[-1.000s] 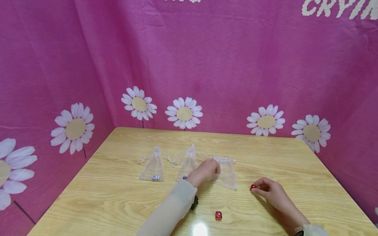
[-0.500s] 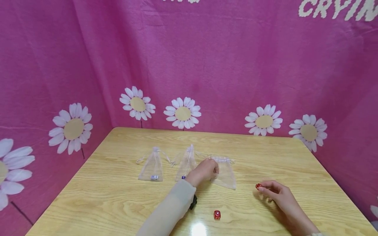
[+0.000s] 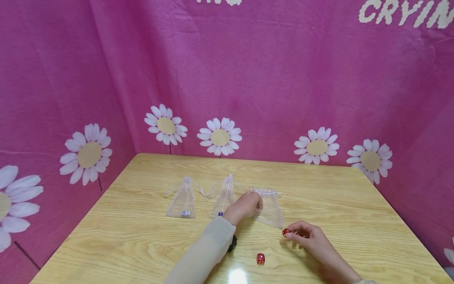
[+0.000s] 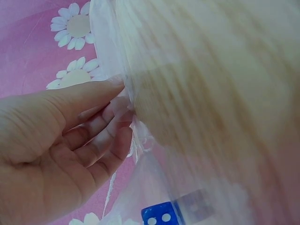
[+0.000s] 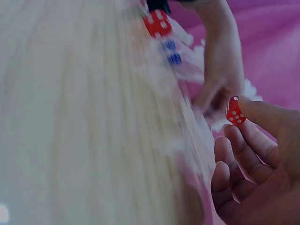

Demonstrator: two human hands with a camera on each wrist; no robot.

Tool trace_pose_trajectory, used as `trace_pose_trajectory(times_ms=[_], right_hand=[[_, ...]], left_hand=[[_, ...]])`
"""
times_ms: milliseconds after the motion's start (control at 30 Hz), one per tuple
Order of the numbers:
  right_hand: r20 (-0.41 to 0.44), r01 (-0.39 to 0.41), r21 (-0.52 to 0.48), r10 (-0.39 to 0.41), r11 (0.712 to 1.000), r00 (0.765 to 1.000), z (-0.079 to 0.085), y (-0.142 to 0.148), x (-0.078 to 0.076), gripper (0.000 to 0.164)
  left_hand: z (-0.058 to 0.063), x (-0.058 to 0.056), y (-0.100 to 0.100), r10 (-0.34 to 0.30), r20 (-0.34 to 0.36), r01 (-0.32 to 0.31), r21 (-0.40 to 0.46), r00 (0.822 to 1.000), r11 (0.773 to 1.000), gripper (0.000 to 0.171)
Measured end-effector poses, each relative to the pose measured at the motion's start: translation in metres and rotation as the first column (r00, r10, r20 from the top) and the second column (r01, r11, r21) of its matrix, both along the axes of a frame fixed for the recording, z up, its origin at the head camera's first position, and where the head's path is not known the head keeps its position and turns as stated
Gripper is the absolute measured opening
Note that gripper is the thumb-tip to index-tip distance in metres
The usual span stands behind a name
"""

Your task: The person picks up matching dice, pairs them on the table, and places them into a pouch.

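Note:
My right hand pinches a red die between thumb and fingertips, just off the lower right corner of a sheer white drawstring bag. In the right wrist view that die shows white dots. My left hand reaches across to the left side of the same bag. Up close in the left wrist view, thumb and fingers pinch its thin fabric at the edge. A second red die lies on the table nearer the front, between the two forearms.
Two more sheer bags stand to the left, their necks drawn together. The far left bag contains white dice; the middle bag has a blue die at its base. A pink curtain rises behind the wooden table.
My right hand first moved a little right, then back left with the red die, close to the bag's corner. My left hand has stayed at the bag.

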State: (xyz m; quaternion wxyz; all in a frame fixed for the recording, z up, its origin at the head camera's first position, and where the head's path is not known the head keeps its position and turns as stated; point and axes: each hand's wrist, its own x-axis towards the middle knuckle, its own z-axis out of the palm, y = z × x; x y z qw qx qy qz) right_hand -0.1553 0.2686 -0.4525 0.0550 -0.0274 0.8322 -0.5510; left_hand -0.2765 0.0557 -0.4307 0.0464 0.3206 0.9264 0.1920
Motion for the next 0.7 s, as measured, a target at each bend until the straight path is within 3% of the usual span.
trace_pose_trajectory(times_ms=[233,400,500,700], right_hand=[[-0.059,-0.163,0.015,0.164,0.986,0.985,0.001,-0.018,0.006,0.026],[-0.139,-0.314,0.082,0.323,0.946,0.936,-0.002,-0.024,0.012,0.018],[-0.13,-0.386,0.086,0.395,0.918,0.91,-0.002,-0.027,0.016,0.019],[-0.067,-0.441,0.114,0.45,0.89,0.891,0.0,-0.03,0.018,0.019]], left_hand=[[-0.002,-0.001,0.001,0.0,-0.004,0.0,-0.001,1.0,1.0,0.009],[-0.002,-0.001,0.002,-0.004,-0.02,0.004,0.003,1.0,1.0,0.01],[-0.002,-0.002,0.001,-0.011,-0.042,0.011,-0.007,0.999,1.0,0.01],[-0.002,-0.002,0.001,-0.014,-0.049,0.013,-0.02,0.999,1.0,0.011]])
